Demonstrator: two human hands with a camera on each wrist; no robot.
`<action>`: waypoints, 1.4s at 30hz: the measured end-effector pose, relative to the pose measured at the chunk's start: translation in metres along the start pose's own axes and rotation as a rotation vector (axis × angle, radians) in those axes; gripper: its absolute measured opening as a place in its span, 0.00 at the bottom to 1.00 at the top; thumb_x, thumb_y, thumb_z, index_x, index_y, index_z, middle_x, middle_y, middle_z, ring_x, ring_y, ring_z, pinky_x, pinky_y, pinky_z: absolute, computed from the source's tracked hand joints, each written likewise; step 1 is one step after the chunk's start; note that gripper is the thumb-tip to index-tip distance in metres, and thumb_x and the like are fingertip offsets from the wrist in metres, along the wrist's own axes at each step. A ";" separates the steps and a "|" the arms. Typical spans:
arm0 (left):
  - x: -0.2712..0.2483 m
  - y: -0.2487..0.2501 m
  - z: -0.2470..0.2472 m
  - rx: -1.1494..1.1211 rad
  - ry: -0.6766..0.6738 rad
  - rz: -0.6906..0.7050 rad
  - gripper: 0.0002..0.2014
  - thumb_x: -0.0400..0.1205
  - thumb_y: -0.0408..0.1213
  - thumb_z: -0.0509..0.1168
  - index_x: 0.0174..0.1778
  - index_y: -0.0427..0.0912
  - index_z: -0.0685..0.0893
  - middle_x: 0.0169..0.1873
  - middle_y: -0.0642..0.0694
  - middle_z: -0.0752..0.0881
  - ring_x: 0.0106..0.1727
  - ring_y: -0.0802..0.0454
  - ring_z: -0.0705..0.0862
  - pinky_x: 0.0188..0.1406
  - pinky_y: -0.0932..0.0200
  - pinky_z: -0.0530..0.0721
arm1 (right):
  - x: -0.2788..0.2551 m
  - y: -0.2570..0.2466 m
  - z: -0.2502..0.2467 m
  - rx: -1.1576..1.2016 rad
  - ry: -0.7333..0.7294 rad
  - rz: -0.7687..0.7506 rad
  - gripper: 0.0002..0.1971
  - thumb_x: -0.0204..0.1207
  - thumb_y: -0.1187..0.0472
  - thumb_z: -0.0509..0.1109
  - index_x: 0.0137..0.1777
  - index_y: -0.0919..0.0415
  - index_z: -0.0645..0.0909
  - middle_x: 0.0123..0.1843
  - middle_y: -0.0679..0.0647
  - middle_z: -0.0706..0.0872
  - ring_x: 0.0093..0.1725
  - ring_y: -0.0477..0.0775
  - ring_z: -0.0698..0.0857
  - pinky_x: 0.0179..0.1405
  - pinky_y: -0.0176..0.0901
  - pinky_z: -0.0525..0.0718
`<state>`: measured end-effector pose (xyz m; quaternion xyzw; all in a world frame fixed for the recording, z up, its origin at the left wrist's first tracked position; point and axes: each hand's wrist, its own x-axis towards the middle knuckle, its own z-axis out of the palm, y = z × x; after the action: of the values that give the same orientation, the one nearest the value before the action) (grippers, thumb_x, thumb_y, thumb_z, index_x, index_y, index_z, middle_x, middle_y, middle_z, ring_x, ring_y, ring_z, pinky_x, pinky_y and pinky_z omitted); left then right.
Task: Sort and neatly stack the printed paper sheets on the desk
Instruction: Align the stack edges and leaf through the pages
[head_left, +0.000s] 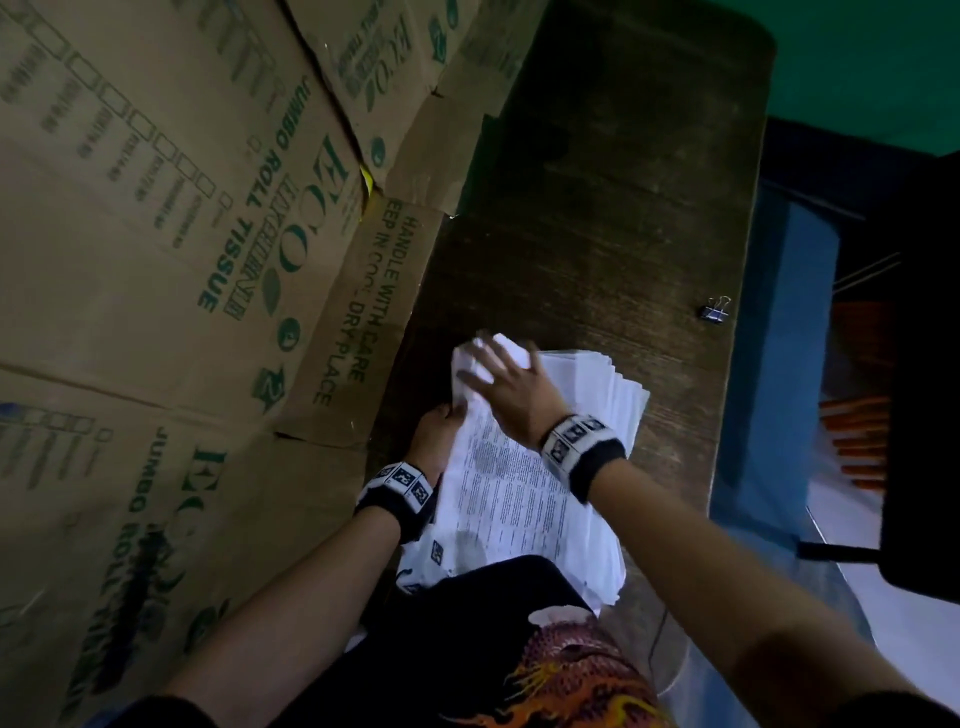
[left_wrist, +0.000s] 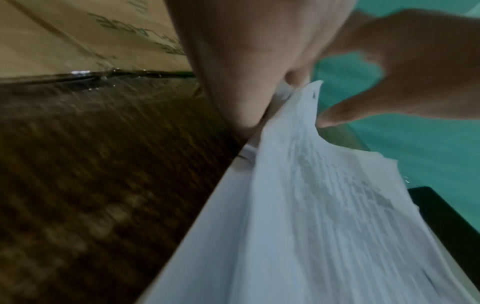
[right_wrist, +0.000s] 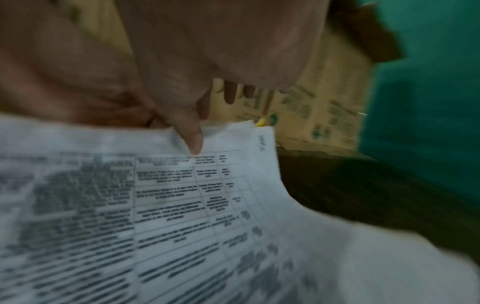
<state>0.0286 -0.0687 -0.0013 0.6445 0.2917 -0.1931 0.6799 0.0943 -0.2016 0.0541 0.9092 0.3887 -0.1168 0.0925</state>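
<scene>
The stack of printed sheets lies on the dark wooden desk, its near end overhanging the desk edge toward the person and its right edges fanned out of line. The left hand pinches the lifted top sheet at its left edge; the right hand rests flat with fingers spread on the far corner. Risk, as judged: pressing while the pinch pulls may crease or tear that sheet, and the overhang may slide off
</scene>
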 end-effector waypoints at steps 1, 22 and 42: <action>-0.002 0.000 0.001 0.023 -0.034 0.005 0.14 0.85 0.42 0.62 0.61 0.37 0.81 0.53 0.45 0.84 0.56 0.46 0.84 0.56 0.54 0.79 | -0.014 0.006 0.004 0.096 0.074 0.174 0.31 0.68 0.59 0.74 0.73 0.51 0.74 0.80 0.58 0.69 0.81 0.61 0.64 0.71 0.70 0.66; -0.020 0.000 0.038 0.784 0.104 0.003 0.32 0.83 0.40 0.59 0.80 0.37 0.52 0.78 0.34 0.58 0.79 0.33 0.57 0.74 0.40 0.62 | -0.170 -0.043 0.099 1.378 -0.214 1.039 0.37 0.85 0.43 0.53 0.85 0.59 0.39 0.85 0.65 0.41 0.83 0.69 0.42 0.80 0.64 0.48; -0.055 -0.019 0.014 0.554 -0.146 0.130 0.34 0.76 0.34 0.68 0.77 0.51 0.62 0.67 0.48 0.74 0.69 0.46 0.76 0.69 0.48 0.75 | -0.217 -0.070 0.099 1.438 -0.007 1.155 0.19 0.74 0.59 0.75 0.61 0.66 0.77 0.56 0.57 0.85 0.52 0.57 0.85 0.49 0.50 0.85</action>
<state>-0.0229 -0.0901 0.0202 0.8073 0.1363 -0.2670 0.5083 -0.1163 -0.3287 0.0159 0.8003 -0.2918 -0.2687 -0.4496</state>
